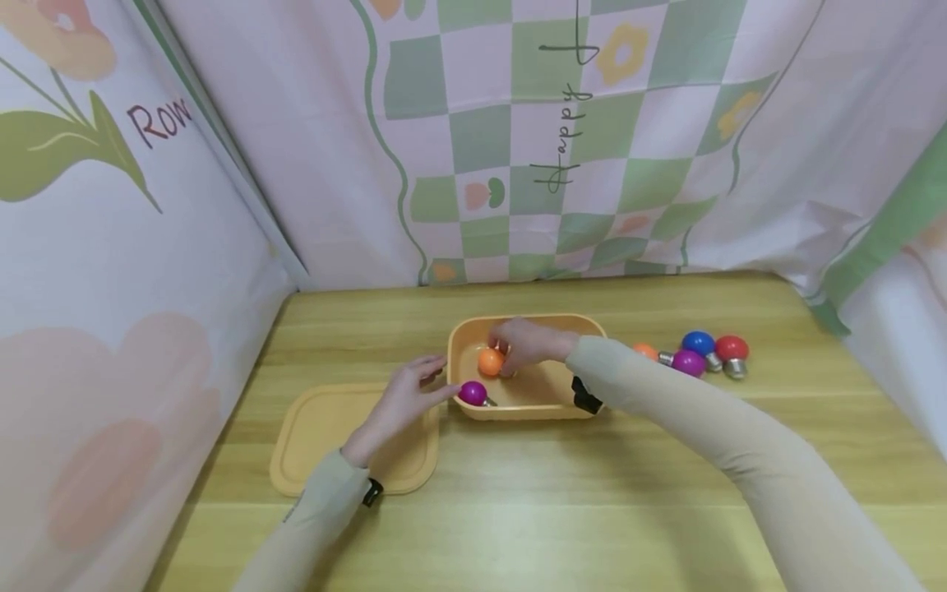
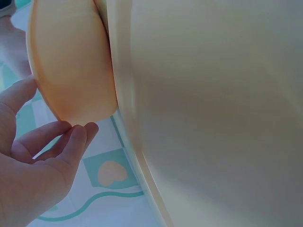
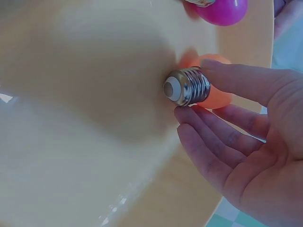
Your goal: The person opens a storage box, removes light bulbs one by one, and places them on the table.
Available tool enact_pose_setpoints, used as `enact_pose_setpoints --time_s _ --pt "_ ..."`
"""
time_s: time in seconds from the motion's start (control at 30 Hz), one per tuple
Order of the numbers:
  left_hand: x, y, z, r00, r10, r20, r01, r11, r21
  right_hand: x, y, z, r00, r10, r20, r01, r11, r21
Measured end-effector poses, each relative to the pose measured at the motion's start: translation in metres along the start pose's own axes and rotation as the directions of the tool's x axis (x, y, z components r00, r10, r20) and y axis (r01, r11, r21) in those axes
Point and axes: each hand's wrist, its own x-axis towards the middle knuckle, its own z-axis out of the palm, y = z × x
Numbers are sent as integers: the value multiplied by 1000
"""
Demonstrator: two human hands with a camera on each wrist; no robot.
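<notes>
Inside an orange-yellow plastic box (image 1: 543, 386), my right hand (image 1: 521, 341) pinches an orange light bulb (image 1: 490, 362) between thumb and fingers. In the right wrist view, the silver screw base (image 3: 187, 86) of this bulb points away from the palm, and the fingers (image 3: 213, 146) lie beside it. A magenta bulb (image 1: 473, 393) lies in the box's near left corner. My left hand (image 1: 407, 399) touches the box's left end, its thumb at the rim and its fingertips against the outer wall (image 2: 75, 61).
A flat lid (image 1: 325, 436) of matching colour lies left of the box, under my left forearm. To the right are a blue bulb (image 1: 699, 343), a red bulb (image 1: 732, 349), a magenta bulb (image 1: 689, 363) and a partly hidden orange bulb (image 1: 646, 351). Printed curtains (image 1: 333, 164) hang behind the wooden table (image 1: 518, 510).
</notes>
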Motion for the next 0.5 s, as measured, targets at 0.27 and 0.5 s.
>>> enact_pose_setpoints --time_s 0.27,0.5 --pt "-1 0 -2 1000 -8 -6 8 1000 -7 7 -1 3 1000 2 7 -1 999 -35" --pt "-1 0 -2 1000 -11 2 11 1000 -2 9 -2 5 999 16 37 -14 998 -64"
